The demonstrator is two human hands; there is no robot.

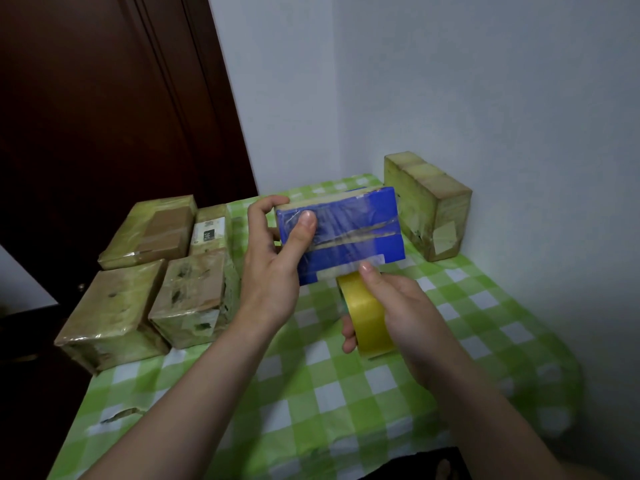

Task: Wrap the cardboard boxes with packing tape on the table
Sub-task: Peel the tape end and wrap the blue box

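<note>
Green-checked cloth covers the counter (346,393), with four taped boxes (110,306) bunched at its left edge. Above its middle the left hand (273,265) curls its fingers (266,203) round one end of the blue box (360,223), while the right hand (408,313) grips the yellow tape roll (367,313) just under the box. Keeping the strip taut while turning the box should lay it flat.

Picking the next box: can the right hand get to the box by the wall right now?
Probably reach, yes: only bare tablecloth lies between the right hand and that box, but the hand grips the tape roll.
</note>
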